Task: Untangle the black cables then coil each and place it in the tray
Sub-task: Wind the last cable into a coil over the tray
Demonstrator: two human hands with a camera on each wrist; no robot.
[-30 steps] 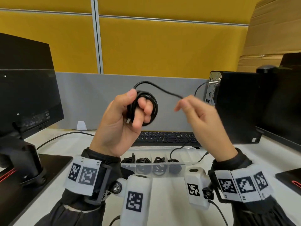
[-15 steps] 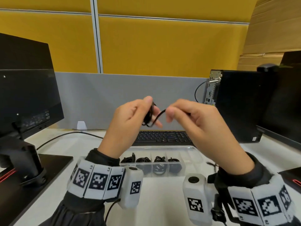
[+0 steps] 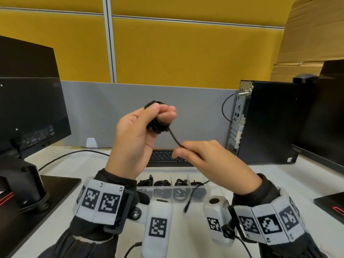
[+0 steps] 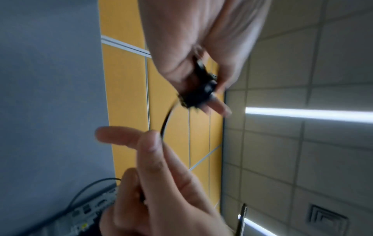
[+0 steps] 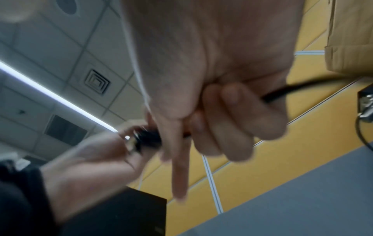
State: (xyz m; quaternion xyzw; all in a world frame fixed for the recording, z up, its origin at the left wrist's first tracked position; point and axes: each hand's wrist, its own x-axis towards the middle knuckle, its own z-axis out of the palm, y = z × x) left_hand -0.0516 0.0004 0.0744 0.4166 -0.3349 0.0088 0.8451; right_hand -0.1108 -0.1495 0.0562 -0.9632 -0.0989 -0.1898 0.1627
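Left hand (image 3: 135, 138) gripping small tight black cable coil (image 3: 157, 125) up and left of right hand (image 3: 210, 161), which pinches taut free strand (image 3: 175, 139) running diagonally down-right from coil; loose plug end (image 3: 186, 207) dangling below, over clear plastic compartment tray (image 3: 208, 190).

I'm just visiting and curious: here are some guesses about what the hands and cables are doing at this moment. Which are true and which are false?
1. The left hand holds a coiled bundle of black cable. True.
2. The right hand is empty and flat on the desk. False: it is raised and pinches the cable's loose strand.
3. The clear tray already holds coiled black cables. True: several sit in its compartments.
4. The keyboard lies inside the tray. False: it lies on the desk behind the tray.
5. A free cable end hangs below the right hand. True.
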